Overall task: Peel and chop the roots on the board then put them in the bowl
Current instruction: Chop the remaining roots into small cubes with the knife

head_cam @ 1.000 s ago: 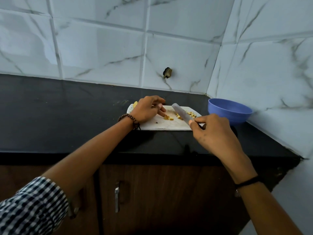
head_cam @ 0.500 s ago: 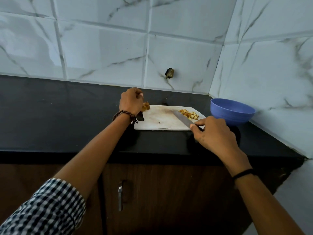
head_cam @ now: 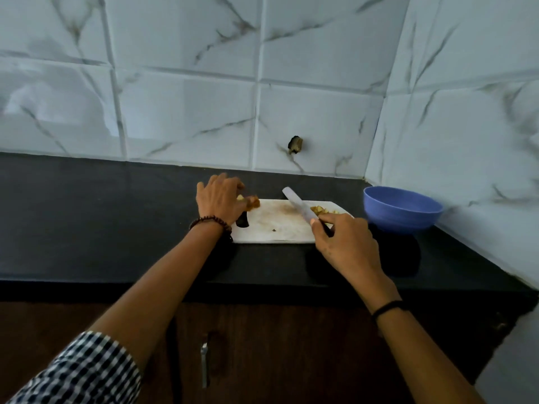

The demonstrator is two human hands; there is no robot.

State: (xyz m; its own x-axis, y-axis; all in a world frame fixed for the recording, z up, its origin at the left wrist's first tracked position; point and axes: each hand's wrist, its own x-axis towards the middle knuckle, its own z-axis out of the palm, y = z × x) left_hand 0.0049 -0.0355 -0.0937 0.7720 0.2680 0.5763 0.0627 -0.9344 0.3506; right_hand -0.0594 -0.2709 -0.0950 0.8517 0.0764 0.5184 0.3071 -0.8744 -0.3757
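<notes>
Roughly halfway I'd say: chopped bits [head_cam: 323, 210] piled at the right end of the board [head_cam: 277, 230] near the bowl [head_cam: 402, 214], none moved over that I can see, fingers of the left hand [head_cam: 218, 199] pinching another root chunk [head_cam: 253, 203], right hand [head_cam: 344, 243] wrapped round the knife [head_cam: 297, 204].

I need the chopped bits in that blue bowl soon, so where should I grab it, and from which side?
Probably the near-left rim of the blue bowl, reached from the cutting board side: it stands upright and open, and the tiled wall crowds its right side.
</notes>
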